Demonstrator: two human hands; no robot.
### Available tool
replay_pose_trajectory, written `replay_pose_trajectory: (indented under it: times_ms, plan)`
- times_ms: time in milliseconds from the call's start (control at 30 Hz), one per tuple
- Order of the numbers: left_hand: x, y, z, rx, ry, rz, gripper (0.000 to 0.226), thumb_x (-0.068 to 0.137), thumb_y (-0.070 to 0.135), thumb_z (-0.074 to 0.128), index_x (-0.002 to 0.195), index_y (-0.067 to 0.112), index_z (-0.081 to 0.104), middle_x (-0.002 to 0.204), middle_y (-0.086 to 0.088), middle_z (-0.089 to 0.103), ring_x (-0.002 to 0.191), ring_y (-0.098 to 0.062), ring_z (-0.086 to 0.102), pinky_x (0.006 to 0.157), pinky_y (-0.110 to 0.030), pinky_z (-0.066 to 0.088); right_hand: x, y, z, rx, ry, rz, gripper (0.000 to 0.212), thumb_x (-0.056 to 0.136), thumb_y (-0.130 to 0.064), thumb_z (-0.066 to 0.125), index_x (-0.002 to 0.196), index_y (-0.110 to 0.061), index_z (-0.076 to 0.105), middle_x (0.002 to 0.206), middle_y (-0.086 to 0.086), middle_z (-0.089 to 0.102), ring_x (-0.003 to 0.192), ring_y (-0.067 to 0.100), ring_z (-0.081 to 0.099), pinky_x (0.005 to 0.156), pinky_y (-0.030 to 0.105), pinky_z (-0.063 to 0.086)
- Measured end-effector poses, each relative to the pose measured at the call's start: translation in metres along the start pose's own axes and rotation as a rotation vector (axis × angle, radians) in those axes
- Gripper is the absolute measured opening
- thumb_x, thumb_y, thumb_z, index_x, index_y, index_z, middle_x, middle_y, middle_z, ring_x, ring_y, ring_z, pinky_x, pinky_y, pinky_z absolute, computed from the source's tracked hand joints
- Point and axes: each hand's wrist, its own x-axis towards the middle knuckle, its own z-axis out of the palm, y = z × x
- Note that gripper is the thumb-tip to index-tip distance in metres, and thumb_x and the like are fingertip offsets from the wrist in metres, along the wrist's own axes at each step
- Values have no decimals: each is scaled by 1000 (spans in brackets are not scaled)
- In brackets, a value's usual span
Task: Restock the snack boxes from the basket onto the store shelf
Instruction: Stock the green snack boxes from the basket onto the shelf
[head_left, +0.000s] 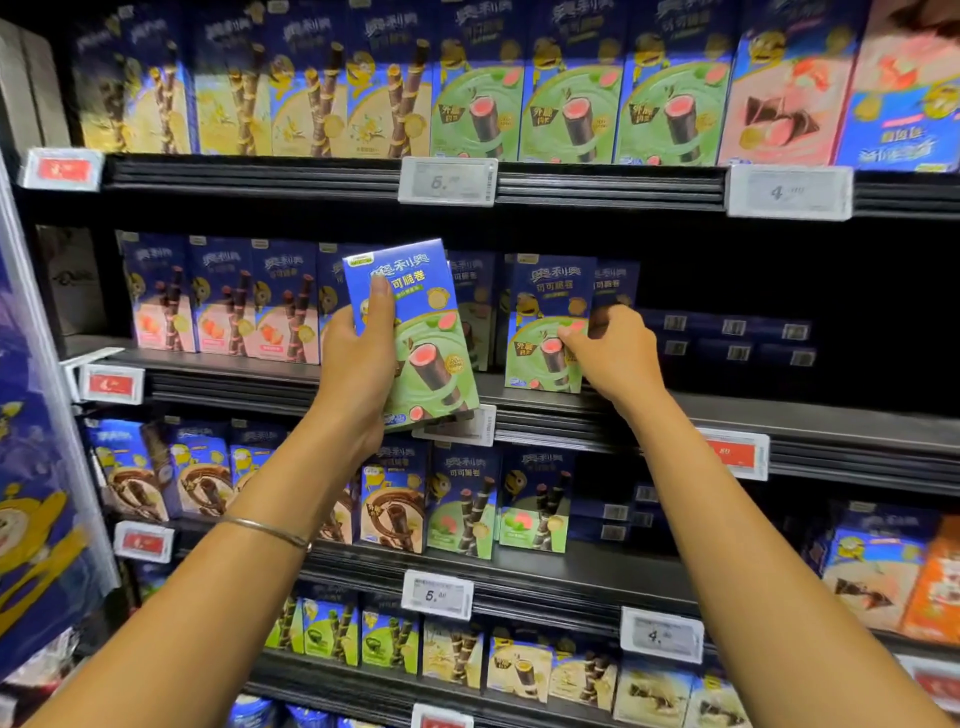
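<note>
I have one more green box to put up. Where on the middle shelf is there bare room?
Bare room: on the middle shelf, right of the standing green box the right hand grips; only flat-lying boxes sit at the back. Crowded: leftward, upright boxes run to the pink boxes, behind the held green box in the left hand.

Head view, facing store shelf (571, 400) closely

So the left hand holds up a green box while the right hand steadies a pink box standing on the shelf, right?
Not quite. In the head view the standing box at the right hand is green, not pink. The left hand does hold up a green box, and the other stands on the shelf.
</note>
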Motion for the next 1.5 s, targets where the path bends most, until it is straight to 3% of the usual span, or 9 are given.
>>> replay_pose_trajectory:
  times_ms: [67,167,267,433,633,833,1200,1367,1500]
  plan:
    - [0,0,1,-3,-6,2,45,104,59,47,107,19,68,96,-1,82,83,-20,80,59,-32,63,7,1,5,-74,6,2,37,91,-41,71,105,-10,58,110,11,64,91,26,59,71,33,43]
    - [2,-1,2,6,-6,-12,51,104,61,46,118,16,66,102,-3,81,88,-22,80,70,-39,65,13,-1,11,-141,16,-14,30,93,-36,69,96,-13,50,107,13,61,88,28,54,70,36,40]
    - [4,-2,1,-11,-36,8,48,105,57,46,113,16,69,96,-2,82,80,-18,80,57,-31,62,16,-1,16,-189,21,-26,25,94,-29,68,95,-15,48,101,9,54,87,25,46,70,36,38]
    - [9,-2,-3,-20,-30,-25,53,104,59,47,124,13,63,101,-3,81,82,-18,80,54,-27,59,20,-1,20,-228,42,-17,18,92,-23,65,93,-14,49,97,8,54,82,28,53,66,34,41]
    - [15,1,-9,-27,-5,-12,43,103,60,49,109,20,63,90,3,82,73,-14,79,49,-25,57,22,-3,28,-251,51,6,15,91,-20,66,92,-13,52,93,7,55,80,28,55,66,32,42]
    - [20,1,-13,3,-10,-34,57,101,64,49,128,15,59,98,2,81,81,-14,80,54,-26,60,22,-11,37,-299,37,9,12,93,-16,64,91,-15,52,90,8,55,80,26,53,68,31,42]
    - [23,-5,-8,-8,-41,-40,56,102,62,47,130,15,60,106,-2,80,86,-17,80,57,-28,61,25,-15,43,-327,20,66,11,91,-13,62,87,-10,53,91,11,57,80,29,55,69,33,44]
    - [21,-5,-3,-19,-54,-51,57,102,62,48,131,15,59,106,-2,80,85,-17,80,56,-26,60,17,-12,33,-174,76,96,29,91,-31,65,74,-19,45,80,0,54,71,23,53,59,28,38]
    - [18,-4,3,-14,-60,-30,56,101,65,48,129,18,58,103,2,80,85,-14,79,56,-24,60,-18,-27,22,135,149,-40,34,92,-54,63,98,-22,53,92,-9,60,87,15,62,68,31,47]
